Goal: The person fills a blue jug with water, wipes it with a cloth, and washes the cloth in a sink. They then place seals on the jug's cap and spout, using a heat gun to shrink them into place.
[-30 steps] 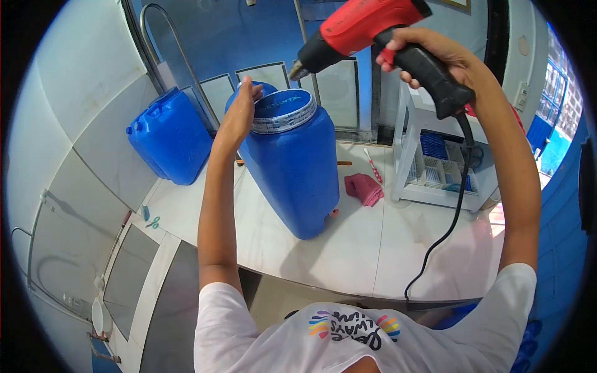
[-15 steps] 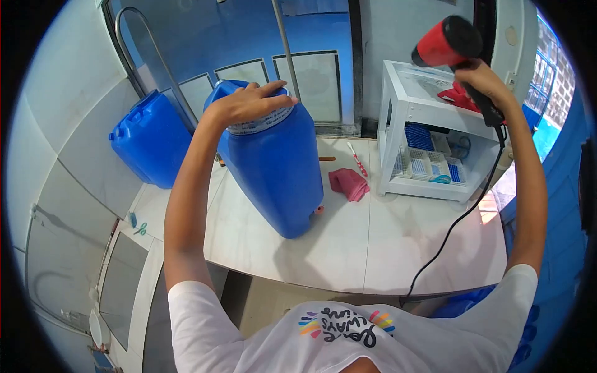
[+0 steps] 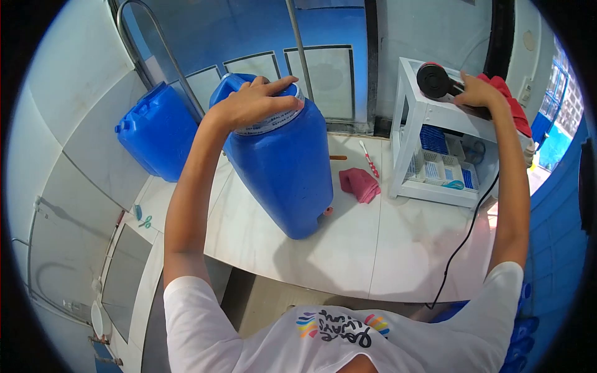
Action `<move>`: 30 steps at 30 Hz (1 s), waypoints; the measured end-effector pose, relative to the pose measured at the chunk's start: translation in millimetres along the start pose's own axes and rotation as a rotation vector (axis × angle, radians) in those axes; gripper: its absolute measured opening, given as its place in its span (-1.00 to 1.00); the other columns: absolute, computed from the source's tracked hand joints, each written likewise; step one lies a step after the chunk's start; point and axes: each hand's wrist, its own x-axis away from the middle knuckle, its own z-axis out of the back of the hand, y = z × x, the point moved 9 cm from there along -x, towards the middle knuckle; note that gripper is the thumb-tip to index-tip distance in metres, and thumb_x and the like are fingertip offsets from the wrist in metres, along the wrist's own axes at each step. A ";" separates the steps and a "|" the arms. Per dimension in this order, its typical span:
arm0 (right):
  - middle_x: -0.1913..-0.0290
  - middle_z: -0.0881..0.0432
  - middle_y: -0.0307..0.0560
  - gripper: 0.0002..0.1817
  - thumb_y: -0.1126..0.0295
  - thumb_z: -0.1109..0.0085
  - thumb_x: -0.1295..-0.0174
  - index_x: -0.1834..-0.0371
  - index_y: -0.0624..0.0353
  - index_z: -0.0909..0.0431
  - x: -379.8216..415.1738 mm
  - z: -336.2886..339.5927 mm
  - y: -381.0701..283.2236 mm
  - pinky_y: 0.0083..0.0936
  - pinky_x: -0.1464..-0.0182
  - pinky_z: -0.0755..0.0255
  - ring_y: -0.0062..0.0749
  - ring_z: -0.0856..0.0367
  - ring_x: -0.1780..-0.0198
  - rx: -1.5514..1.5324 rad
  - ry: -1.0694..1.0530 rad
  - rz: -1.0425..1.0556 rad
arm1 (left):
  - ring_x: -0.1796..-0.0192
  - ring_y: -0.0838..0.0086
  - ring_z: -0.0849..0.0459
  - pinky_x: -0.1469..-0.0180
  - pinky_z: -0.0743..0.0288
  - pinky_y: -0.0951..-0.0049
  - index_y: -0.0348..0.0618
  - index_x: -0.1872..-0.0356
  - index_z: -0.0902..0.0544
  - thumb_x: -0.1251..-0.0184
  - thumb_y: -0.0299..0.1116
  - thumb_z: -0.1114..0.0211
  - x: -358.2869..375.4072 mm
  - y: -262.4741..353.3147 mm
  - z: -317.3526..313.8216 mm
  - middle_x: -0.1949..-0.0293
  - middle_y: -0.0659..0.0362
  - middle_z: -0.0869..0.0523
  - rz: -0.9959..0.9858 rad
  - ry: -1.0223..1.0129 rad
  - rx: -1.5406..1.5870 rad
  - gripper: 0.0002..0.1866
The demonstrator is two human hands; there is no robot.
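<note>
My left hand (image 3: 255,105) lies over the top of a tall blue plastic jug (image 3: 280,168), its fingers spread and its thumb by the printed clear band (image 3: 273,123) around the neck. The jug stands on the white counter (image 3: 348,261). At the right, my right hand (image 3: 479,92) grips the handle of a red and black hair dryer (image 3: 435,81). The dryer is at the top of a small white cabinet (image 3: 448,115), its round black end facing me. A red cloth (image 3: 507,102) lies beside that hand. The dryer's cord (image 3: 463,242) runs down over the counter edge.
Another blue jug (image 3: 158,133) stands at the left by a curved metal pipe (image 3: 158,43). A pink cloth (image 3: 360,185) and a red-and-white toothbrush (image 3: 369,160) lie right of the tall jug. Baskets (image 3: 444,168) sit inside the cabinet. Small scissors (image 3: 145,222) lie at left.
My right hand has lowered the hair dryer from the air to the cabinet top and turned it. My left hand has stayed on the jug. The view has shifted slightly.
</note>
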 end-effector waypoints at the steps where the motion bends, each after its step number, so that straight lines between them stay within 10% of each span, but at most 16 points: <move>1: -0.03 -0.54 0.22 -0.44 0.33 -0.19 0.09 -0.07 0.32 -0.45 12.3 13.1 -0.5 -0.38 -0.15 -0.34 -0.01 -0.52 -0.08 0.017 0.091 -0.022 | -0.24 -0.12 -0.35 -0.20 -0.23 -0.13 0.33 -0.33 -0.31 0.21 0.45 -0.03 -0.8 -1.1 -0.8 -0.16 -0.11 -0.38 -0.005 0.001 0.017 -0.07; 4: -0.07 -0.54 0.13 -0.54 0.31 -0.02 -0.10 -0.08 0.27 -0.46 72.9 59.4 -22.3 -0.42 -0.03 -0.40 -0.17 -0.57 0.05 -0.248 0.691 0.104 | -0.24 -0.06 -0.37 -0.24 -0.19 -0.06 0.19 -0.31 -0.34 0.06 0.46 0.04 -1.3 -2.1 0.4 -0.19 -0.13 -0.39 -0.017 0.028 0.008 -0.10; 9: 0.07 -0.60 -0.11 -0.60 0.15 0.07 -0.33 -0.03 0.24 -0.51 146.1 -153.5 -140.1 -0.54 0.00 -0.39 -0.46 -0.55 0.08 -1.395 0.074 -0.035 | -0.32 0.15 -0.28 -0.38 0.00 0.23 -0.02 -0.29 -0.35 -0.32 0.18 0.20 -8.8 -35.2 31.6 -0.25 -0.11 -0.38 -0.277 0.064 1.102 -0.34; 12: 0.02 -0.56 -0.05 -0.55 0.14 0.09 -0.34 -0.13 0.24 -0.40 207.8 -271.7 -229.2 -0.49 -0.02 -0.42 -0.42 -0.55 0.06 -1.850 -0.371 -0.428 | -0.31 0.23 -0.30 -0.37 -0.05 0.26 -0.05 -0.28 -0.36 -0.31 -0.04 0.03 -14.5 -74.0 56.2 -0.24 -0.03 -0.41 -0.489 0.111 1.034 -0.44; 15: 0.06 -0.56 -0.05 -0.53 0.17 -0.05 -0.27 -0.13 0.26 -0.38 215.4 -321.1 -228.1 -0.39 -0.03 -0.43 -0.32 -0.54 0.02 -1.648 0.020 -0.418 | -0.22 0.26 -0.43 -0.27 -0.24 0.37 -0.18 -0.19 -0.43 0.00 -0.49 -0.24 -43.3 -107.1 36.6 -0.16 0.03 -0.49 -0.565 0.222 0.141 -0.41; 17: 0.10 -0.56 -0.04 -0.52 0.20 -0.10 -0.23 -0.14 0.27 -0.37 229.8 -316.7 -232.2 -0.36 -0.03 -0.43 -0.27 -0.54 0.02 -1.391 0.168 -0.346 | -0.03 0.20 -0.58 -0.10 -0.41 0.35 -0.16 -0.06 -0.50 0.01 -0.49 -0.23 -37.5 -95.1 26.9 0.02 -0.01 -0.59 -0.742 0.290 0.039 -0.51; 22: 0.18 -0.56 0.20 -0.70 0.47 -0.06 -0.08 0.10 0.33 -0.44 213.3 -331.8 -305.1 -0.26 0.01 -0.43 0.03 -0.56 0.10 -0.741 -0.262 -0.134 | 0.10 0.16 -0.62 0.04 -0.44 0.30 -0.20 0.11 -0.53 0.02 -0.44 -0.27 -59.5 -94.5 27.2 0.18 -0.02 -0.64 -0.764 0.256 -0.013 -0.64; 30: 0.17 -0.59 0.24 -0.66 0.43 -0.03 -0.14 0.04 0.40 -0.41 228.2 -309.3 -306.8 -0.29 0.03 -0.46 -0.03 -0.60 0.10 -0.759 0.007 -0.403 | 0.27 0.05 -0.63 0.22 -0.46 0.19 -0.16 0.25 -0.60 0.12 -0.31 -0.32 -74.5 -82.3 21.7 0.33 -0.05 -0.67 -0.976 0.206 -0.105 -0.68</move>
